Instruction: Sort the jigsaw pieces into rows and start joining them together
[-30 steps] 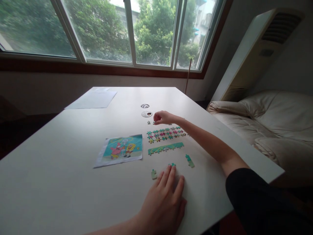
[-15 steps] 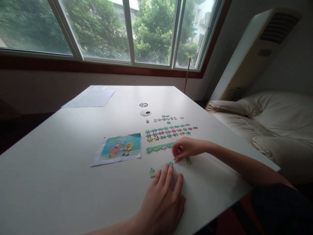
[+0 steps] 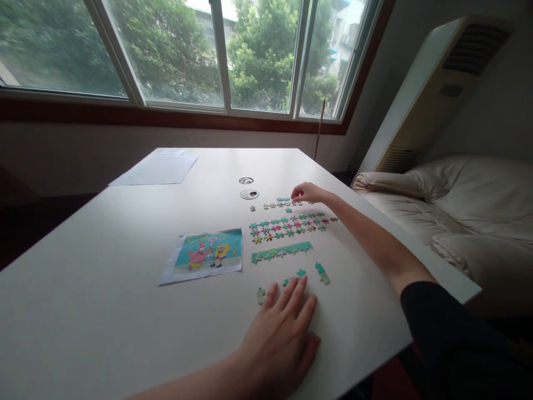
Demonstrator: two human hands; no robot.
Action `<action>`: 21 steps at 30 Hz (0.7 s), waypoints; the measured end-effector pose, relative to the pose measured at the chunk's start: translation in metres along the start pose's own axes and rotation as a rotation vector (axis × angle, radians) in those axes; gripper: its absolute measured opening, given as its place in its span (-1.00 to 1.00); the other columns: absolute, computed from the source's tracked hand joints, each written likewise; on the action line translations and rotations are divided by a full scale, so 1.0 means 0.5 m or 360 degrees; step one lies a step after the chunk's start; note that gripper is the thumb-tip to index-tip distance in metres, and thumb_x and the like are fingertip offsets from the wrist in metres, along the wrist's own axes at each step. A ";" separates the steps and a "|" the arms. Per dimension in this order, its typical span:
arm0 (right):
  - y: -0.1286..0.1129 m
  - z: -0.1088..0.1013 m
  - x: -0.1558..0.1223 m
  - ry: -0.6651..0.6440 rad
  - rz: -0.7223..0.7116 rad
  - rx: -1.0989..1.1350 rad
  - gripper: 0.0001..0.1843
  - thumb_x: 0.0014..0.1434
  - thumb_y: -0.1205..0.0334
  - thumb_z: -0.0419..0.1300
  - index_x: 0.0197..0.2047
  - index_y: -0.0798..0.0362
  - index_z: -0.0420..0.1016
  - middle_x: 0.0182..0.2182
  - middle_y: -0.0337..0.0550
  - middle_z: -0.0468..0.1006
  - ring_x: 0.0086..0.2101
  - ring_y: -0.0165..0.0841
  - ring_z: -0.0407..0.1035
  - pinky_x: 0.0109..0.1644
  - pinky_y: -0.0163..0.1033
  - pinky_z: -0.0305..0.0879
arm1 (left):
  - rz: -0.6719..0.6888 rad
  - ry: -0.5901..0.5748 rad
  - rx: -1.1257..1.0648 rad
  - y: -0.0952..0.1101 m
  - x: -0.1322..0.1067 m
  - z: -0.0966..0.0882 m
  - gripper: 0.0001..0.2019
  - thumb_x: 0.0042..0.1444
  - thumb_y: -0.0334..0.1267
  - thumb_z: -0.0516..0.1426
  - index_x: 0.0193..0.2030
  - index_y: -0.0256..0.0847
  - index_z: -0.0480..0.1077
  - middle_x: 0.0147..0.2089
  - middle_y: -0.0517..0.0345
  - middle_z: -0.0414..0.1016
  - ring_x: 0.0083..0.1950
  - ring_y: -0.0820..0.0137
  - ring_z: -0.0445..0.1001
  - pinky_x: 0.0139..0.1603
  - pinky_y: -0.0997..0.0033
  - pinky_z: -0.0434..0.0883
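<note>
My left hand [image 3: 281, 328] lies flat on the table with its fingers spread, open. Its fingertips rest beside a few loose jigsaw pieces [image 3: 301, 273]. Left of them is a pale green piece [image 3: 260, 296], and a joined green strip of pieces [image 3: 322, 273] lies to the right. My right hand [image 3: 308, 193] is over the farthest row of small pieces [image 3: 272, 205], fingers bent and drawn together; what they hold, if anything, is hidden. Between the hands are a long assembled green strip [image 3: 282, 252] and rows of sorted pieces [image 3: 285, 226].
A printed cartoon picture [image 3: 210, 253] lies left of the pieces. Two round discs [image 3: 249, 194] sit farther back, and white paper sheets [image 3: 154, 169] are at the far left. A cream sofa [image 3: 483, 216] stands to the right of the white table [image 3: 104, 300].
My right hand has moved away from the loose pieces near my left hand, forward to the farthest row. The long assembled strip now shows whole. My left hand has barely shifted.
</note>
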State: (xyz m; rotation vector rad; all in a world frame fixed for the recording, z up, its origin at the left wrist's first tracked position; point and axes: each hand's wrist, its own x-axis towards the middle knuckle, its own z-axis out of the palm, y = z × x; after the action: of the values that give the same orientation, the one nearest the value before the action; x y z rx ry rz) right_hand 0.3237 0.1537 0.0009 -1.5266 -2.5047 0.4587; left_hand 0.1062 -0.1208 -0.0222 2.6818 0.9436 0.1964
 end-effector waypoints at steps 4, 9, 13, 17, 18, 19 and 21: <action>0.021 0.013 0.061 -0.0037 0.0061 0.0035 -0.69 -0.07 0.20 0.24 -0.21 0.13 0.51 -0.31 -0.10 0.52 -0.35 -0.44 0.35 -0.31 -0.39 0.20 | 0.0005 -0.0005 -0.0014 -0.001 0.000 0.002 -0.55 0.21 -0.12 -0.12 0.22 -0.16 0.04 0.30 -0.05 -0.04 0.30 0.13 -0.08 0.20 -0.03 0.00; 0.027 0.026 0.092 -0.0177 0.0153 0.0092 -0.68 -0.14 0.17 0.30 -0.26 0.10 0.52 -0.33 -0.15 0.54 -0.42 -0.46 0.37 -0.37 -0.41 0.22 | 0.0004 -0.0014 -0.0038 -0.006 0.001 0.015 -0.54 0.19 -0.11 -0.10 0.21 -0.19 0.05 0.30 -0.09 -0.05 0.30 0.08 -0.12 0.20 -0.08 -0.04; 0.027 0.024 0.096 -0.0263 0.0243 0.0134 -0.73 -0.11 0.18 0.30 -0.31 0.15 0.51 -0.41 -0.14 0.53 -0.55 -0.51 0.33 -0.44 -0.40 0.21 | -0.0024 -0.0013 -0.0050 -0.003 0.003 0.016 -0.53 0.17 -0.13 -0.09 0.21 -0.18 0.05 0.31 -0.06 -0.08 0.30 0.06 -0.14 0.21 -0.12 -0.08; 0.021 0.023 0.094 -0.0299 0.0298 0.0209 -0.72 -0.10 0.23 0.30 -0.27 0.17 0.48 -0.46 -0.15 0.51 -0.62 -0.55 0.28 -0.50 -0.40 0.21 | -0.0028 -0.0043 -0.0100 0.000 0.002 0.002 -0.54 0.21 -0.07 -0.15 0.21 -0.14 0.05 0.31 -0.03 -0.04 0.30 0.08 -0.10 0.21 -0.10 -0.04; 0.018 0.024 0.094 -0.0295 0.0305 0.0231 -0.69 -0.10 0.24 0.30 -0.25 0.17 0.46 -0.47 -0.15 0.51 -0.62 -0.55 0.28 -0.51 -0.41 0.21 | -0.0019 -0.0047 -0.0108 0.000 0.001 0.000 -0.54 0.21 -0.06 -0.16 0.21 -0.14 0.05 0.31 -0.03 -0.04 0.30 0.09 -0.10 0.21 -0.09 -0.04; 0.016 0.024 0.094 -0.0287 0.0309 0.0254 -0.68 -0.10 0.24 0.30 -0.23 0.18 0.45 -0.47 -0.15 0.51 -0.62 -0.54 0.28 -0.52 -0.41 0.21 | -0.0016 -0.0047 -0.0109 0.000 0.000 -0.001 -0.54 0.21 -0.06 -0.16 0.21 -0.15 0.05 0.31 -0.04 -0.04 0.30 0.09 -0.10 0.21 -0.09 -0.04; 0.011 0.027 0.094 -0.0264 0.0305 0.0304 -0.66 -0.07 0.25 0.29 -0.19 0.19 0.43 -0.46 -0.15 0.51 -0.62 -0.55 0.28 -0.52 -0.42 0.22 | -0.0018 -0.0031 -0.0098 -0.002 0.000 0.001 -0.54 0.20 -0.07 -0.15 0.21 -0.16 0.06 0.31 -0.05 -0.05 0.30 0.08 -0.12 0.21 -0.09 -0.05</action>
State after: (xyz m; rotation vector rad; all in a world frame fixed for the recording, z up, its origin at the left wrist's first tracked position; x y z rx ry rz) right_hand 0.3027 0.1957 -0.0141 -1.7209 -2.3560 0.8604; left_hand 0.1056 -0.1203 -0.0230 2.6167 0.9316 0.1934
